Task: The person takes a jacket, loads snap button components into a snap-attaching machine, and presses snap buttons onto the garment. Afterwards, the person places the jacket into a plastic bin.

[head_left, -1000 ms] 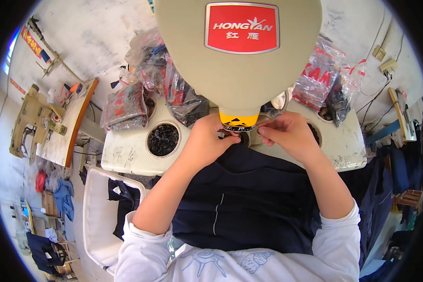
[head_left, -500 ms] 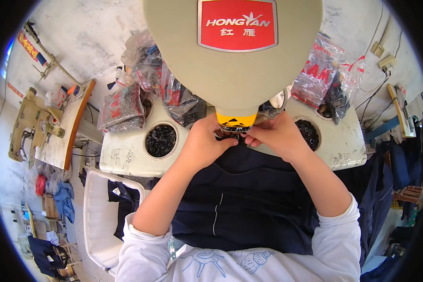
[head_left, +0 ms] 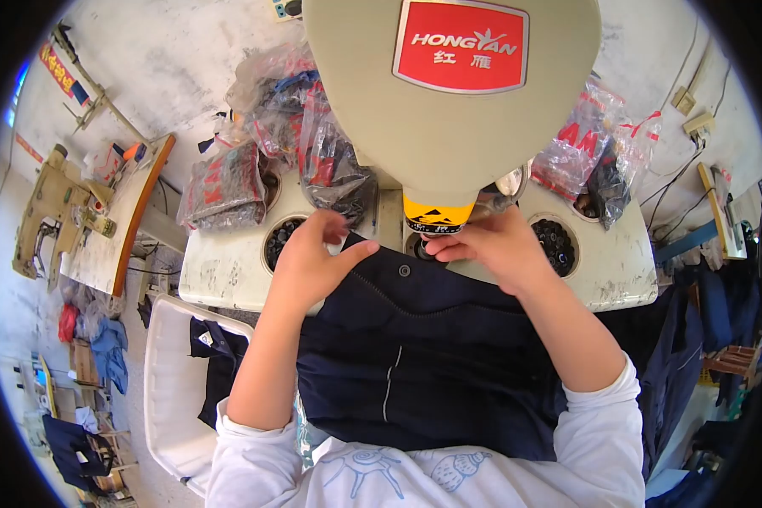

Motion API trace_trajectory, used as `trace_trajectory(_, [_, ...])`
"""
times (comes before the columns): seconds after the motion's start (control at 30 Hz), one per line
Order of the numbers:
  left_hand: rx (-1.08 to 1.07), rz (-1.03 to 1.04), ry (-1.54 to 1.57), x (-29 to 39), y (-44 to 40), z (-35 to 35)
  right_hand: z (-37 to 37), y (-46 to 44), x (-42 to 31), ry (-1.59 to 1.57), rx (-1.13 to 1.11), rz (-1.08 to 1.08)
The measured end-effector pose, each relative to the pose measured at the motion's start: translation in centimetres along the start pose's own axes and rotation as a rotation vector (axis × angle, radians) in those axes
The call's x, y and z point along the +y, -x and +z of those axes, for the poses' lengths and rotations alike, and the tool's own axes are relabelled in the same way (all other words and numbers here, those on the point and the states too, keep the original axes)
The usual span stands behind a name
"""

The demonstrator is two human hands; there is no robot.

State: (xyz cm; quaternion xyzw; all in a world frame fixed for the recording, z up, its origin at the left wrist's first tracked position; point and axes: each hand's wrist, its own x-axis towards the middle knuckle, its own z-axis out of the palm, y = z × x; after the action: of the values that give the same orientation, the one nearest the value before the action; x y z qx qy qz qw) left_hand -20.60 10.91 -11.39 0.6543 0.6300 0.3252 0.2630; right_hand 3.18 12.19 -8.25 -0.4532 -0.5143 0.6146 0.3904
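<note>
A dark navy garment (head_left: 432, 364) lies over my lap and up onto the table edge. A round metal snap (head_left: 405, 271) shows near its upper edge, above a curved zipper-like seam. My left hand (head_left: 309, 258) is at the garment's upper left corner, beside a bowl of dark snap parts (head_left: 281, 241). Its thumb stretches out and the fingers stand apart, slightly blurred. Under the yellow guard (head_left: 436, 212) of the snap press (head_left: 453, 127), my right hand (head_left: 504, 250) has its fingers pinched together by the lower die (head_left: 416, 245); anything between them is hidden.
Another bowl of dark parts (head_left: 554, 245) is set into the white table (head_left: 610, 275) at right. Plastic bags of parts (head_left: 224, 186) lie along the back. A white bin (head_left: 165, 381) stands at left, with dark cloth over its side. A sewing machine (head_left: 63, 216) is farther left.
My left hand has moved left, away from the press, and its fingers have spread. The garment's upper edge has come out from under the press, showing the snap. My right hand stays near the die.
</note>
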Motion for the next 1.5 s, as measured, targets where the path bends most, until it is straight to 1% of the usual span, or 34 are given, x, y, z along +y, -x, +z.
trace_trajectory(0.07, [-0.175,-0.271,0.197,-1.1,0.6,-0.1,-1.8,1.2,-0.5,0.322,-0.009,-0.057])
trace_trajectory(0.1, [-0.209,-0.298,0.338,-1.5,1.3,0.2,-2.9,2.5,-0.2,0.649,0.095,-0.232])
trace_trajectory(0.2, [0.111,-0.006,0.464,-3.2,3.3,2.3,-5.3,8.1,0.1,0.858,0.035,-0.149])
trace_trajectory(0.23, [0.189,0.076,0.419,-3.6,3.9,2.2,-5.9,9.5,1.2,0.831,0.052,-0.088])
trace_trajectory(0.27, [0.255,0.128,0.289,-4.1,4.6,1.4,-6.5,10.6,2.8,0.803,0.070,-0.034])
trace_trajectory(0.3, [0.336,0.154,0.283,-3.8,5.1,0.8,-6.7,11.6,4.1,0.772,0.090,0.016])
trace_trajectory(0.33, [0.358,0.173,0.258,-3.7,5.5,-0.4,-6.4,12.4,4.9,0.644,0.054,0.076])
trace_trajectory(0.37, [0.453,0.217,0.201,-3.5,5.7,-1.2,-5.8,13.0,5.3,0.622,0.034,0.056])
trace_trajectory(0.4, [0.491,0.196,0.143,-5.0,6.0,-2.5,-5.1,13.4,5.6,0.597,0.012,0.033])
trace_trajectory(0.43, [0.517,0.170,0.229,-4.6,6.4,-3.9,-4.4,13.8,5.8,0.644,-0.011,-0.003])
trace_trajectory(0.57, [0.686,0.237,0.220,-6.5,8.7,-10.8,-0.5,15.3,6.6,0.804,-0.153,-0.161])
trace_trajectory(0.63, [0.743,0.215,0.247,-8.9,10.5,-15.0,0.3,15.7,8.1,0.819,-0.185,-0.188])
trace_trajectory(0.67, [0.712,0.235,0.360,-9.5,11.5,-16.9,0.5,15.5,7.6,0.713,-0.202,-0.093])
trace_trajectory(0.73, [0.710,0.173,0.407,-10.6,13.0,-19.1,0.5,14.7,4.4,0.512,-0.233,0.094])
trace_trajectory(0.77, [0.704,0.089,0.284,-11.3,13.2,-19.2,1.0,14.1,2.9,0.545,-0.252,0.058])
trace_trajectory(0.8, [0.699,0.011,0.168,-12.6,13.1,-18.8,1.4,13.4,1.9,0.514,-0.223,0.114])
trace_trajectory(0.83, [0.616,-0.045,0.097,-16.2,13.1,-18.7,1.7,12.5,1.5,0.452,-0.215,0.128])
trace_trajectory(0.87, [0.540,-0.057,-0.100,-16.2,12.4,-17.7,1.8,11.6,1.1,0.393,-0.202,0.141])
trace_trajectory(0.9, [0.439,-0.185,-0.218,-15.7,12.4,-17.4,1.7,10.9,0.8,0.359,-0.220,0.114])
trace_trajectory(0.93, [0.329,-0.313,-0.332,-12.7,12.0,-16.2,1.6,10.4,0.2,0.375,-0.236,0.108])
trace_trajectory(1.0, [0.557,0.332,-0.620,-10.2,9.9,-13.7,1.4,9.7,-0.8,0.412,-0.272,0.112])
trace_trajectory(1.07, [0.278,0.297,-0.308,-1.0,8.9,-10.0,0.9,9.2,-1.2,0.459,-0.296,0.048])
trace_trajectory(1.1, [0.066,0.401,-0.151,0.5,8.1,-7.9,0.5,9.1,-1.4,0.482,-0.304,0.015])
trace_trajectory(1.13, [-0.148,0.510,0.006,1.7,7.1,-6.4,0.1,8.9,-1.6,0.476,-0.301,0.025])
trace_trajectory(1.2, [-0.526,0.338,-0.033,4.1,5.0,-4.1,-1.0,8.9,-1.5,0.454,-0.284,0.049])
trace_trajectory(1.23, [-0.483,0.445,0.062,4.1,4.2,-2.6,-1.4,8.8,-1.1,0.448,-0.234,0.050])
trace_trajectory(1.3, [-0.429,0.412,0.056,4.6,3.6,-1.5,-1.8,8.3,0.0,0.429,-0.139,0.053])
trace_trajectory(1.4, [-0.358,0.391,0.083,4.7,4.0,0.4,-1.8,7.0,0.4,0.348,-0.135,0.063])
trace_trajectory(1.47, [-0.338,0.380,0.084,3.8,4.1,1.4,-2.0,5.9,1.0,0.365,-0.189,0.116])
trace_trajectory(1.5, [-0.348,0.325,0.109,3.4,3.9,1.4,-2.1,5.2,1.2,0.374,-0.219,0.140])
